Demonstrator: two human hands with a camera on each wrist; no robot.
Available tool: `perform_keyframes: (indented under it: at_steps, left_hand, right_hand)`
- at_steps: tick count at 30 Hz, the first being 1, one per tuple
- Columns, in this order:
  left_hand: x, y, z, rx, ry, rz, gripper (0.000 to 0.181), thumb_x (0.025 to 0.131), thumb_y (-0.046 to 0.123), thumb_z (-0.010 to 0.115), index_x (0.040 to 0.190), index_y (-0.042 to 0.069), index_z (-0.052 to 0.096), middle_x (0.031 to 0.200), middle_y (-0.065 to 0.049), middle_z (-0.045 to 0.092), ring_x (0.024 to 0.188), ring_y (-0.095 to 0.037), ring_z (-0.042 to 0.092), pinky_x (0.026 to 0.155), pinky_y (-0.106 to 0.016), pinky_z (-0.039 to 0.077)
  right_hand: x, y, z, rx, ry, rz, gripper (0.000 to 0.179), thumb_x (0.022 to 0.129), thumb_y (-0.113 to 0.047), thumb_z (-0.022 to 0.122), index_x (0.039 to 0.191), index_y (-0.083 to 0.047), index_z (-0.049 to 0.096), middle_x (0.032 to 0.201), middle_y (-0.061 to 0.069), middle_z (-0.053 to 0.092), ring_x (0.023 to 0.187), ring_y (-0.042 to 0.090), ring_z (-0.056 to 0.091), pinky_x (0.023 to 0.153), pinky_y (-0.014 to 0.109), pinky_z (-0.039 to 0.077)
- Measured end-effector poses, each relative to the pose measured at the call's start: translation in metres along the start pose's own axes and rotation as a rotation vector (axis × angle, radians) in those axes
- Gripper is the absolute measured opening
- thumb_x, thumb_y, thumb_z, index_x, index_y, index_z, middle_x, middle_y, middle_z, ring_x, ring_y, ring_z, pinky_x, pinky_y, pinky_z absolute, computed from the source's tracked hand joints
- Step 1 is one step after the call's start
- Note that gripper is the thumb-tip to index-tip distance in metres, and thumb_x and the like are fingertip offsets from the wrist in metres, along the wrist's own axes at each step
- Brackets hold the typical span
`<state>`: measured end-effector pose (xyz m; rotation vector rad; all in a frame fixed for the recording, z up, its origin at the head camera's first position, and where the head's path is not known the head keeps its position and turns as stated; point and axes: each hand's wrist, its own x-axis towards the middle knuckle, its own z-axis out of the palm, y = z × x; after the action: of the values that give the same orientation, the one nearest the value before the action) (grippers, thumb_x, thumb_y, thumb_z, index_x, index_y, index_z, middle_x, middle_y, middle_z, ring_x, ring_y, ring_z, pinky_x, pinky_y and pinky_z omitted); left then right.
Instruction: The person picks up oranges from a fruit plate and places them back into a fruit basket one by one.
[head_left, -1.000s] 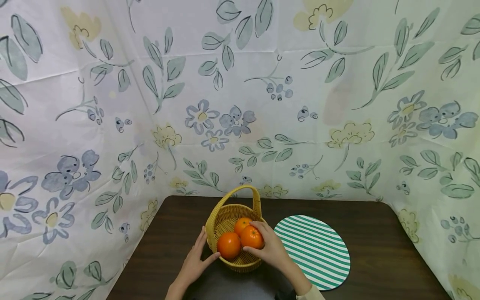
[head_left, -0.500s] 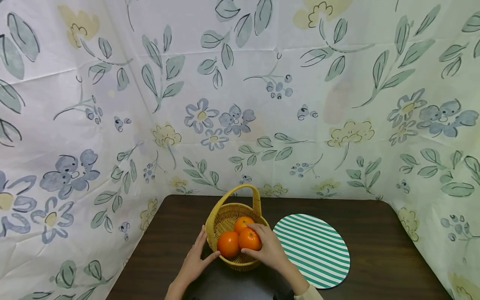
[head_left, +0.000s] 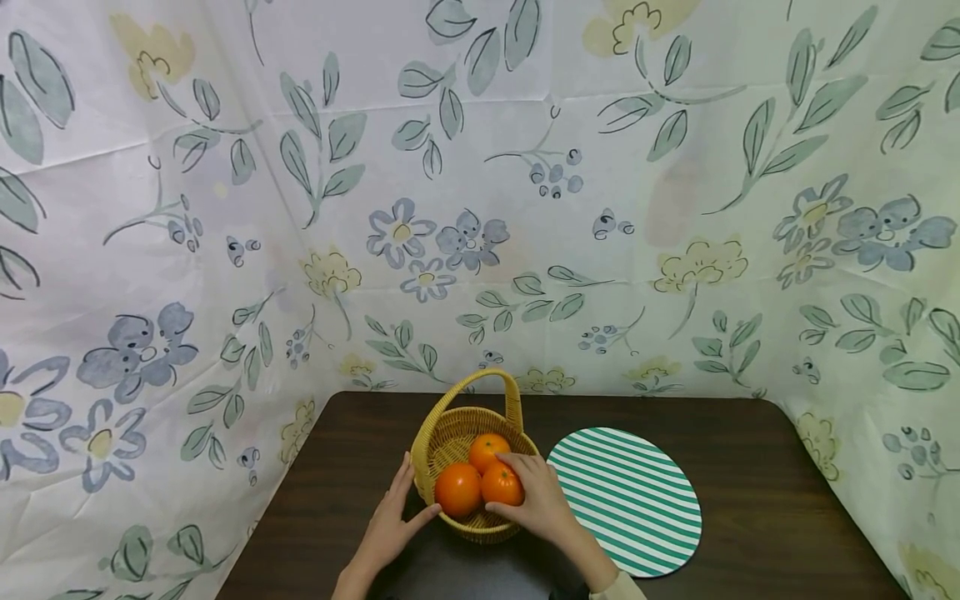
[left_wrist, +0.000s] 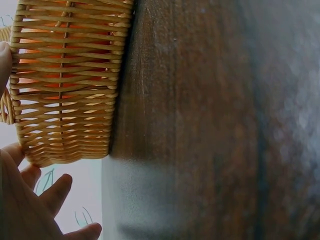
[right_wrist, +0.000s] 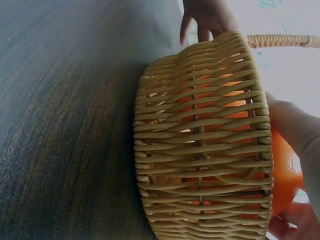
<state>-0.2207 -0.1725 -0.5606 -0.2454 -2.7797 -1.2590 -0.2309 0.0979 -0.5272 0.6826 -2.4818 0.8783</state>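
A yellow wicker basket (head_left: 480, 533) with a tall arched handle stands on the dark wooden table, three oranges inside. My right hand (head_left: 542, 497) reaches over the basket's right rim and grips the front-right orange (head_left: 502, 484), thumb at its near side and fingers over its far side. Beside it lie the left orange (head_left: 458, 490) and the back orange (head_left: 488, 451). My left hand (head_left: 387, 520) touches the basket's left side, fingers spread and fairly straight, thumb near the front rim. In the left wrist view, the wicker wall (left_wrist: 65, 90) shows orange through its gaps.
A round placemat (head_left: 626, 500) with green and white stripes lies to the right of the basket, partly behind the right forearm. Floral cloth (head_left: 555, 250) hangs behind the table and along both sides.
The right hand has shifted slightly, and the orange in it sits lower in the basket, more of the back orange now showing above it. The left hand has stayed put.
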Motion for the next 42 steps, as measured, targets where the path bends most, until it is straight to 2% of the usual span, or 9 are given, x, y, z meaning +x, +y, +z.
perform_keyframes:
  at_steps: [8, 16, 23, 28, 36, 42]
  left_hand:
    - [-0.001, -0.001, 0.000, 0.014, -0.001, -0.001, 0.088, 0.081, 0.060, 0.059, 0.150, 0.028, 0.015, 0.156, 0.007, 0.002, 0.138, -0.035, 0.021, 0.099, -0.067, 0.025]
    - [-0.001, -0.001, -0.001, 0.004, -0.004, -0.007, 0.087, 0.081, 0.059, 0.059, 0.149, 0.031, 0.013, 0.156, 0.006, 0.002, 0.139, -0.034, 0.020, 0.098, -0.068, 0.026]
    - [-0.001, 0.000, -0.003, 0.007, 0.009, 0.000, 0.088, 0.080, 0.060, 0.060, 0.149, 0.032, 0.013, 0.156, 0.007, 0.003, 0.139, -0.031, 0.020, 0.100, -0.066, 0.025]
    - [-0.001, 0.002, -0.003, 0.015, 0.005, 0.008, 0.087, 0.081, 0.059, 0.060, 0.149, 0.033, 0.013, 0.156, 0.008, 0.002, 0.139, -0.032, 0.021, 0.099, -0.067, 0.025]
    - [-0.002, 0.006, -0.006, 0.074, -0.024, 0.029, 0.085, 0.081, 0.059, 0.059, 0.149, 0.028, 0.019, 0.156, 0.003, 0.007, 0.139, -0.031, 0.023, 0.105, -0.067, 0.014]
    - [-0.001, 0.006, -0.011, 0.114, -0.011, 0.047, 0.085, 0.079, 0.059, 0.061, 0.147, 0.019, 0.030, 0.155, -0.002, 0.014, 0.138, -0.030, 0.025, 0.105, -0.067, 0.014]
  right_hand:
    - [-0.002, 0.000, 0.001, 0.028, -0.037, 0.017, 0.061, 0.069, -0.042, 0.079, 0.120, -0.014, 0.061, 0.113, 0.002, 0.057, 0.100, 0.019, 0.052, 0.080, 0.041, 0.039]
    - [-0.002, -0.001, 0.000, -0.005, -0.057, 0.009, 0.061, 0.068, -0.043, 0.079, 0.118, -0.013, 0.061, 0.113, 0.002, 0.057, 0.098, 0.019, 0.054, 0.078, 0.040, 0.040]
    - [0.003, -0.003, -0.003, -0.053, -0.137, 0.041, 0.060, 0.070, -0.045, 0.078, 0.117, -0.014, 0.060, 0.112, 0.003, 0.057, 0.097, 0.020, 0.055, 0.079, 0.041, 0.042]
    - [0.004, -0.001, -0.002, -0.077, -0.161, 0.040, 0.060, 0.070, -0.046, 0.077, 0.117, -0.014, 0.060, 0.110, 0.004, 0.058, 0.095, 0.020, 0.055, 0.078, 0.041, 0.043]
    - [0.000, 0.000, -0.001, -0.105, -0.163, 0.065, 0.060, 0.069, -0.049, 0.077, 0.116, -0.015, 0.061, 0.108, 0.002, 0.059, 0.094, 0.019, 0.055, 0.078, 0.040, 0.043]
    - [0.001, 0.000, -0.001, -0.098, -0.178, 0.051, 0.061, 0.070, -0.050, 0.076, 0.117, -0.015, 0.061, 0.110, 0.003, 0.059, 0.096, 0.020, 0.056, 0.080, 0.041, 0.044]
